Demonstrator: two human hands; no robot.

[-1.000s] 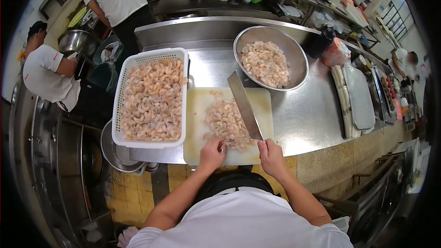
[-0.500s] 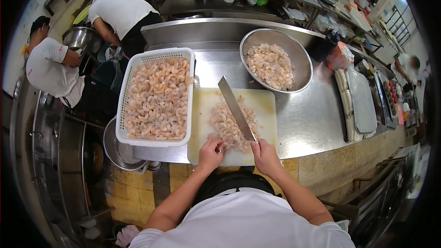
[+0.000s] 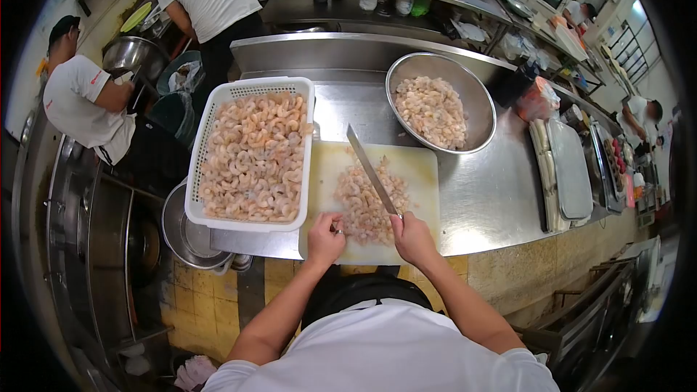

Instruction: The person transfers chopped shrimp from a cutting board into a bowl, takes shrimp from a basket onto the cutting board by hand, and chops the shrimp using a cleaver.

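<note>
My right hand (image 3: 416, 239) is closed around the handle of a broad-bladed knife (image 3: 370, 170). The blade slants up and left over a pile of chopped shrimp (image 3: 356, 199) on a white cutting board (image 3: 423, 203). At the lower left of that pile is my left hand (image 3: 325, 241), its fingers curled in. Whether anything is pinched in them is hidden. Left of the board, a white perforated basket (image 3: 308, 167) is heaped with peeled shrimp (image 3: 254, 156). Behind the board to the right stands a steel bowl (image 3: 481, 120) of shrimp pieces (image 3: 431, 109).
The steel table (image 3: 479, 196) has a raised back edge. Trays (image 3: 568, 170) and a plastic bag (image 3: 538, 99) lie on the right. A steel pot (image 3: 190, 236) sits below the basket. Two people work at the left, one in a dark cap (image 3: 64, 29); others are far right.
The knife blade has turned more edge-on, and my left hand has shifted slightly up and left. The person at the back left has straightened up somewhat. The view has moved slightly.
</note>
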